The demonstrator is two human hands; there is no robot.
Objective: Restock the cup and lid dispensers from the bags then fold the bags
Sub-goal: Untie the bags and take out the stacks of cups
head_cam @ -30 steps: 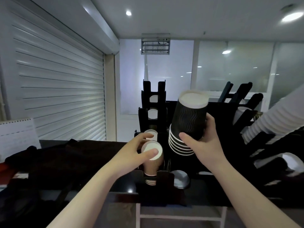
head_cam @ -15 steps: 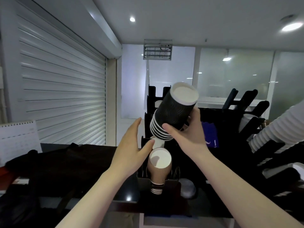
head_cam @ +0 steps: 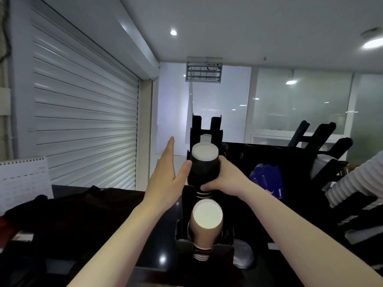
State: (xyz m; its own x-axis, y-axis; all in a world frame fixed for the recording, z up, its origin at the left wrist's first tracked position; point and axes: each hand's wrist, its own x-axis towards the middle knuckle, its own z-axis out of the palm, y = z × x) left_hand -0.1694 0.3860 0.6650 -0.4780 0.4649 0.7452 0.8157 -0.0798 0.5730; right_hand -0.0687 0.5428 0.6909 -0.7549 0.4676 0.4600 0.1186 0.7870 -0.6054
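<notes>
My right hand (head_cam: 223,180) grips a stack of black ripple paper cups (head_cam: 204,162), base up, set in the middle slot of the black cup dispenser (head_cam: 205,129). My left hand (head_cam: 167,175) is flat with straight fingers, its thumb touching the left side of the black stack. Below, a stack of brown ripple cups (head_cam: 206,224) sits base up in the dispenser's lowest slot. A small white cup base shows in the slot above the black stack.
A second black rack (head_cam: 323,141) with white cups stands at the right, next to a long stack of white ribbed cups (head_cam: 352,179). A blue bag (head_cam: 267,179) lies behind my right wrist. Dark bags (head_cam: 68,208) cover the counter at left, by a calendar (head_cam: 22,179).
My right hand has brought the black cup stack down from its tilted, raised position into the dispenser's middle slot. My left hand rose from the brown cups to steady the black stack.
</notes>
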